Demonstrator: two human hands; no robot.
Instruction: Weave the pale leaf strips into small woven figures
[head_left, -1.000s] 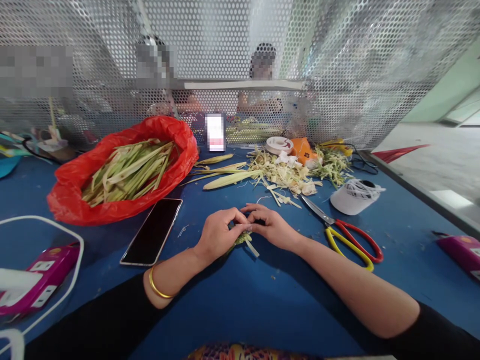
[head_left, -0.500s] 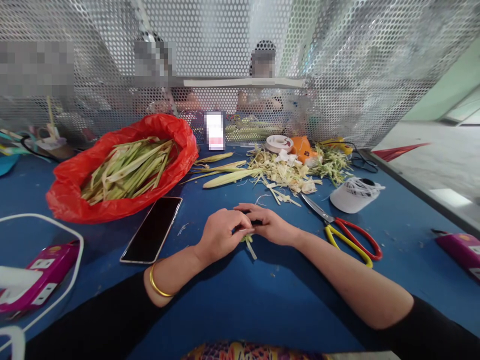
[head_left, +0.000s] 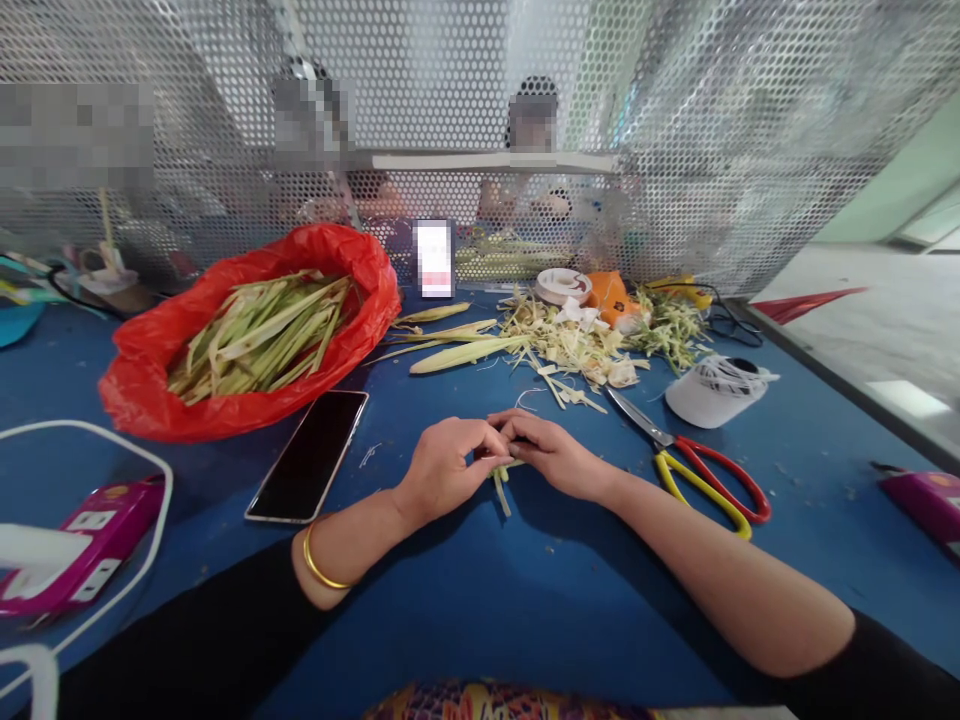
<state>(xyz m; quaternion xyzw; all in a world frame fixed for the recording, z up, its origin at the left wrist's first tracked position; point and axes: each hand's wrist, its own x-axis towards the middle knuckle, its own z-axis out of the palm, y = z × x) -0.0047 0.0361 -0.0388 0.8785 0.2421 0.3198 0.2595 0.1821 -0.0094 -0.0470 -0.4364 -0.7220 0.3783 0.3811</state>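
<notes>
Blue worktop (head_left: 450, 620), perforated screen (head_left: 450, 110) behind. Your left hand (head_left: 448, 468) pinches a pale-green leaf piece (head_left: 501, 491); your right hand (head_left: 553, 456) meets it, its grip too hidden to tell. Loose end lies on your side of the fingertips, long axis running toward you, left hand nearer. Scissors (head_left: 670, 441) rest rightward; red bag (head_left: 217, 420), farther left.

Left hand (head_left: 448, 467) and right hand (head_left: 553, 455) meet, fingertips pinching green strips (head_left: 502, 491) over a blue table (head_left: 465, 620).
Around them: plant scraps (head_left: 577, 347) heaped at one o'clock, a white roll (head_left: 709, 398) at two, scissors (head_left: 664, 438) at three, a dark phone (head_left: 309, 460) lying flat at nine, a red plastic bag (head_left: 146, 402) of long leaves (head_left: 262, 330) at ten, and a lit phone (head_left: 435, 260) upright at eleven before a perforated screen (head_left: 442, 100).
</notes>
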